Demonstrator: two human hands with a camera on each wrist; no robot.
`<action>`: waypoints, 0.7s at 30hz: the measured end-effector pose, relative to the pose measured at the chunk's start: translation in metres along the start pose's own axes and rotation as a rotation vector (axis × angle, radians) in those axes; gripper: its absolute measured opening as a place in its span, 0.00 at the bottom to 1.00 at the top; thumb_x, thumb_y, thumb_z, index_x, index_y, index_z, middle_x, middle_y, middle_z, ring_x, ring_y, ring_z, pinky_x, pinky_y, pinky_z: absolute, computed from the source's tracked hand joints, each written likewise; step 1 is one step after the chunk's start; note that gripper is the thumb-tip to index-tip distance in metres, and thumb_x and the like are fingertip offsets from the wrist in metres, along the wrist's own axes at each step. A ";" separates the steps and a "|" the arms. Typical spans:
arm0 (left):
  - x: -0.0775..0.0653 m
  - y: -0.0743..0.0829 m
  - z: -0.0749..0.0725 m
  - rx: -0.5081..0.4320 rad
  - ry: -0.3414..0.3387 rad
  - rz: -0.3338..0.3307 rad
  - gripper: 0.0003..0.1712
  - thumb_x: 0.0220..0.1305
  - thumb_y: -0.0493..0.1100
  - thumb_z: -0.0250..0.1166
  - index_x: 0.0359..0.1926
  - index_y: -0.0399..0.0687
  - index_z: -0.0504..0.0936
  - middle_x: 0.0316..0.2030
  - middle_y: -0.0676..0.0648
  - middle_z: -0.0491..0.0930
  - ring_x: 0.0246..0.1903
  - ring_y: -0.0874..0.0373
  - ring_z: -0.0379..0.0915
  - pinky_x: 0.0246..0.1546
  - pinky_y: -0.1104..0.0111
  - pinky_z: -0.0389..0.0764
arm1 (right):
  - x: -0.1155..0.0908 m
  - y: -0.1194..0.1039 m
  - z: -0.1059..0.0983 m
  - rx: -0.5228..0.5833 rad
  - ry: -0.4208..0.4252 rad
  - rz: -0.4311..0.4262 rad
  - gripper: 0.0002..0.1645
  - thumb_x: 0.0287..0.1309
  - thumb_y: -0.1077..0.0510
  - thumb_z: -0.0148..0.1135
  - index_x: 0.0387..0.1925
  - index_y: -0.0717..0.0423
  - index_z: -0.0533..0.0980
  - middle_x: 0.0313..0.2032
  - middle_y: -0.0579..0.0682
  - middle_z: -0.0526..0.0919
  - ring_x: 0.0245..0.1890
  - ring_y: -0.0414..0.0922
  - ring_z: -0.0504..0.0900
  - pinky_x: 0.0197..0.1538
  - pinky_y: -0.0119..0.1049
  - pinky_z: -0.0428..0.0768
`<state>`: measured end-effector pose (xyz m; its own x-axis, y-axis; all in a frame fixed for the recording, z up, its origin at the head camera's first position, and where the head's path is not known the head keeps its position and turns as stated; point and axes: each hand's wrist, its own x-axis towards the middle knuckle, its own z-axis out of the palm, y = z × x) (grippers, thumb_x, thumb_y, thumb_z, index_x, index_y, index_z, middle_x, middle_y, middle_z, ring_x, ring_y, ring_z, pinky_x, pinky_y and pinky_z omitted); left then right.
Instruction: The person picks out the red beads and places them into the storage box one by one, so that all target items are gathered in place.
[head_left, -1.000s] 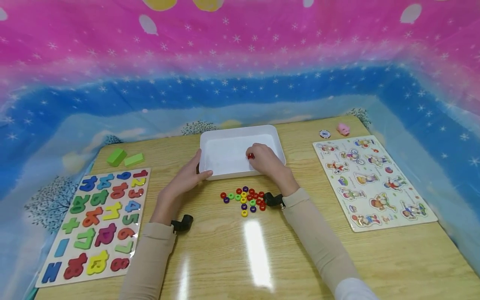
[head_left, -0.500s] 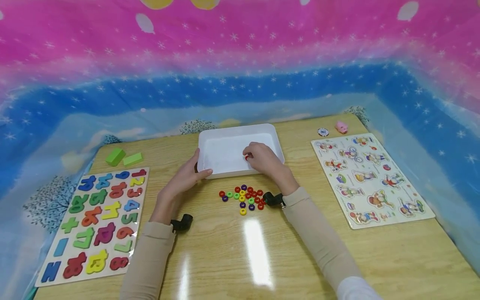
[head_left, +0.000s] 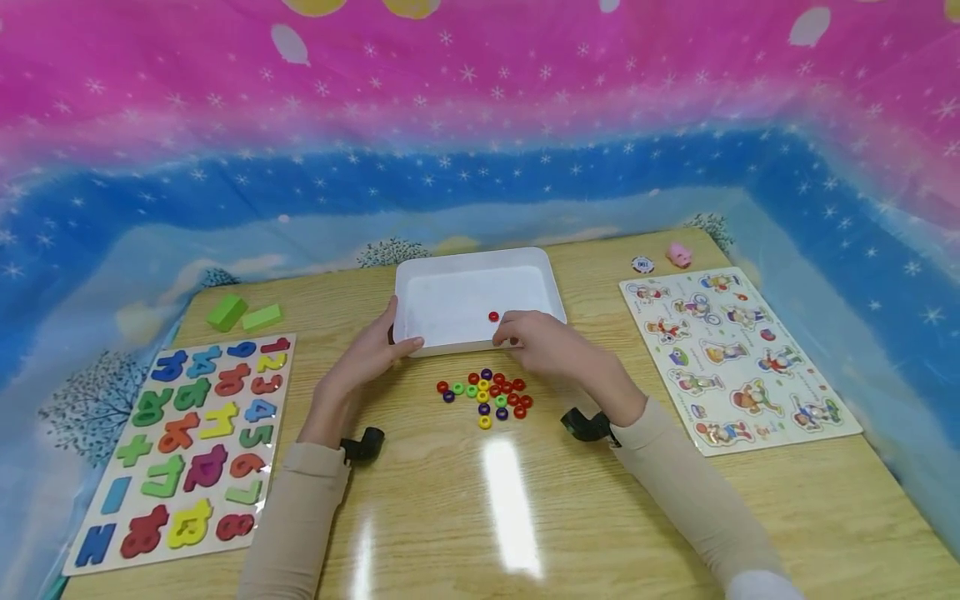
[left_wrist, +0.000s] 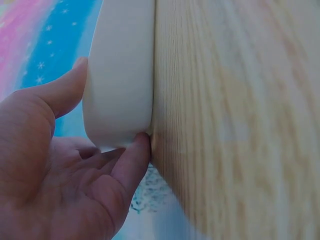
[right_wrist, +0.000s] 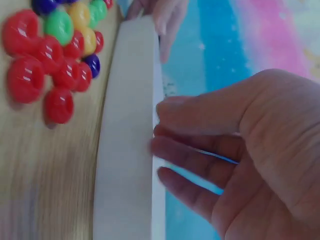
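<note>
A shallow white tray (head_left: 450, 346) stands toward the back of the table. My left hand (head_left: 370, 348) holds its near left corner, the thumb on the rim and the fingers against the outer side; the left wrist view shows the same hold on the tray wall (left_wrist: 122, 65). One red ring bead (head_left: 493, 317) lies inside the tray. Over the near right rim hovers my right hand (head_left: 547, 342), its fingers loosely bent and nothing visible between them in the right wrist view. In front of the tray lies a loose group of red, yellow, green and purple ring beads (head_left: 483, 397).
A number puzzle board (head_left: 168, 517) lies at the left, with green blocks (head_left: 227, 312) behind it. At the right is a picture puzzle board (head_left: 738, 362). A poker chip (head_left: 642, 264) and a pink pig figure (head_left: 679, 255) sit beyond it.
My right hand has let go of the red bead, which now lies in the tray, and has drawn back toward the near rim. My left hand stays on the tray corner.
</note>
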<state>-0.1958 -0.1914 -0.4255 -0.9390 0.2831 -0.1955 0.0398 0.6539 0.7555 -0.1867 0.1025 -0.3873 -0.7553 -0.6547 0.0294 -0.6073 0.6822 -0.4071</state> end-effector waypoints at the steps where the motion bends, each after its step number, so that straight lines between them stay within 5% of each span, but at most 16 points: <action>1: 0.000 0.000 0.000 0.001 0.000 -0.001 0.54 0.62 0.61 0.56 0.71 0.57 0.26 0.73 0.49 0.35 0.72 0.51 0.39 0.68 0.51 0.55 | -0.004 -0.002 0.001 -0.013 -0.013 -0.003 0.13 0.58 0.64 0.57 0.42 0.51 0.82 0.40 0.45 0.81 0.41 0.40 0.79 0.45 0.35 0.78; 11: -0.002 0.000 0.002 0.003 0.008 -0.021 0.58 0.57 0.69 0.55 0.72 0.56 0.27 0.73 0.49 0.36 0.72 0.51 0.39 0.68 0.51 0.55 | -0.028 -0.004 0.018 -0.068 -0.147 0.008 0.08 0.58 0.61 0.58 0.37 0.47 0.81 0.33 0.40 0.81 0.31 0.36 0.74 0.39 0.31 0.75; 21: -0.003 0.001 0.002 0.008 0.010 -0.030 0.57 0.58 0.68 0.55 0.72 0.58 0.27 0.73 0.50 0.36 0.72 0.51 0.39 0.68 0.51 0.54 | -0.026 -0.005 0.025 -0.113 -0.154 0.023 0.05 0.56 0.61 0.60 0.31 0.47 0.79 0.28 0.38 0.75 0.28 0.37 0.71 0.35 0.28 0.72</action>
<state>-0.1923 -0.1903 -0.4252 -0.9432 0.2562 -0.2115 0.0146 0.6679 0.7442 -0.1577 0.1084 -0.4093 -0.7280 -0.6747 -0.1219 -0.6208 0.7242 -0.3003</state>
